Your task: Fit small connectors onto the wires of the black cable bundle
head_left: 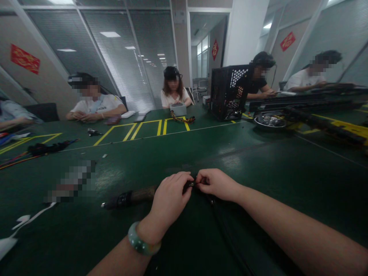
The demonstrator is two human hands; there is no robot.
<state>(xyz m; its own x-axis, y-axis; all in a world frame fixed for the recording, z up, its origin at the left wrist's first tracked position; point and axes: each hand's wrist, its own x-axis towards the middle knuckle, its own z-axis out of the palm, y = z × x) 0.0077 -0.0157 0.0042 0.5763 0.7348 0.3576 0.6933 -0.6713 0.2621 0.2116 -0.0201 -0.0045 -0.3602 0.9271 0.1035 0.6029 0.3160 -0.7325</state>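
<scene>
Black cable (220,219) just below right grip (216,184)

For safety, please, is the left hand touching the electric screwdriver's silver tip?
Apart: the head view shows the screwdriver's body lying between left hand and tip.

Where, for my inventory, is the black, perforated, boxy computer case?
Head view: the case stands right of centre on the green table, left of the round silver-rimmed dish.

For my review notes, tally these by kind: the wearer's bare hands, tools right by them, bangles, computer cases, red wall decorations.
Wearer's hands, left hand and right hand: 2
Screwdriver-like tool: 1
Bangle: 1
Computer case: 1
Red wall decorations: 3
Total: 8
</scene>
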